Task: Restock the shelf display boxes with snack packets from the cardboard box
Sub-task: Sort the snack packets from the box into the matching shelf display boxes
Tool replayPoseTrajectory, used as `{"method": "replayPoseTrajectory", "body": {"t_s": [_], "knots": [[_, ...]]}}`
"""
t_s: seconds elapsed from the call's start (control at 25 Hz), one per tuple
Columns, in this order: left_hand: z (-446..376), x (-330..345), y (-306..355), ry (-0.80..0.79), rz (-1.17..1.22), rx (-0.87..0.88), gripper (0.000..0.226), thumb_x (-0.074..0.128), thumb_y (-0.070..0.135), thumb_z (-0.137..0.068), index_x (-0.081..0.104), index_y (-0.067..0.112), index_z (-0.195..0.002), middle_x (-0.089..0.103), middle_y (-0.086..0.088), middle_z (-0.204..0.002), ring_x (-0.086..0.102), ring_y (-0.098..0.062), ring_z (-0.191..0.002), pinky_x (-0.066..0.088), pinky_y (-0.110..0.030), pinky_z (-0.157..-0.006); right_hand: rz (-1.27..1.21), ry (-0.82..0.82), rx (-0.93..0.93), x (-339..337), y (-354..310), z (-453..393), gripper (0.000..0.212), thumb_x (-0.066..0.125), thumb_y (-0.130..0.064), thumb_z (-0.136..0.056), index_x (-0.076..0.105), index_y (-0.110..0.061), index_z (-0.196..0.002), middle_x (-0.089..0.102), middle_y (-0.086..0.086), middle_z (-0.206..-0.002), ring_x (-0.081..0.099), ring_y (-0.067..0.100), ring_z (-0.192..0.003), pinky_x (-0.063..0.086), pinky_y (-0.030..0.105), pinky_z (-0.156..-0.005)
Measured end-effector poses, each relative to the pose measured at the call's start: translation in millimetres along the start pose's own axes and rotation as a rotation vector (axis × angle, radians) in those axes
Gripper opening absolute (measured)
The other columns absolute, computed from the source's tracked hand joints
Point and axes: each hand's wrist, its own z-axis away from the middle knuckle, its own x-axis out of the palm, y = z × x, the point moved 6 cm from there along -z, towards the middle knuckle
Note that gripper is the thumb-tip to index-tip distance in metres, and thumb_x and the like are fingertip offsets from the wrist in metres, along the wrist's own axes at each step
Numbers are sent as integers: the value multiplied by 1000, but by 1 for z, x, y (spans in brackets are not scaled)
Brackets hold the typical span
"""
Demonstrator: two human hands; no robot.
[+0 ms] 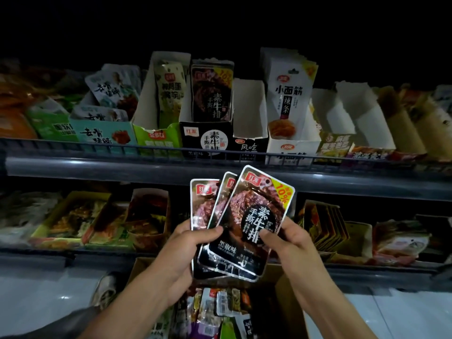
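I hold a fan of three black snack packets point(247, 221) in front of the shelves. My left hand point(186, 250) grips their lower left edge, thumb on the front. My right hand point(286, 243) pinches the front packet at its right side. On the upper shelf stands the matching black display box point(205, 140) with the same packets upright in it. Below my hands sits the open cardboard box point(291, 307), full of mixed snack packets point(215, 311).
An empty white display box point(249, 113) stands right of the black one, then a white box of spicy strips point(288, 106). More empty boxes point(352, 111) line the upper right. A wire shelf rail point(146, 152) fronts the upper shelf. The lower shelf point(97, 221) holds several filled boxes.
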Motion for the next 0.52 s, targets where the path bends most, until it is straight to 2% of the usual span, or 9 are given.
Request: {"method": "replayPoseTrajectory", "body": {"t_s": [0.12,0.2,0.28,0.36,0.44,0.52], "knots": [[2,1,8,-35,66,23,54,80,16,-72,64,7,-123,72,-20,-114,69,-40,-104,52,-51,-95,7,12,-122,3,-7,-3,33,61,-5,-93,64,-29,-115,75,-8,-97,70,8,-94,55,29,-79],[1,0,11,-25,101,26,47,75,19,-78,65,7,-122,72,-20,-114,69,-40,-105,52,-55,-96,-63,118,-128,-2,-7,-5,28,62,-5,-92,65,-24,-111,72,-1,-76,70,16,-83,54,38,-83],[-2,-6,14,27,132,54,48,76,20,-79,64,11,-125,73,-17,-114,69,-40,-104,53,-58,-94,-141,245,-109,-16,-7,-6,18,63,-3,-91,68,-17,-99,68,5,-68,67,17,-71,57,34,-69],[-3,-11,16,82,153,86,47,76,21,-79,63,16,-124,74,-13,-111,71,-36,-102,55,-56,-90,-279,352,-103,-33,-11,-5,12,61,1,-91,66,-8,-96,69,0,-66,66,10,-58,52,22,-50],[-3,-12,19,120,157,113,41,74,19,-80,66,19,-121,76,-9,-109,71,-34,-103,54,-55,-93,-393,377,-112,-43,-16,-3,12,58,3,-92,64,-5,-97,70,-1,-66,64,7,-53,50,18,-45],[-1,-11,20,122,156,128,42,74,19,-77,68,19,-119,75,-8,-111,68,-34,-108,50,-56,-98,-376,340,-94,-41,-16,-3,13,57,3,-92,65,-7,-95,72,3,-71,65,9,-55,51,20,-46]]}}
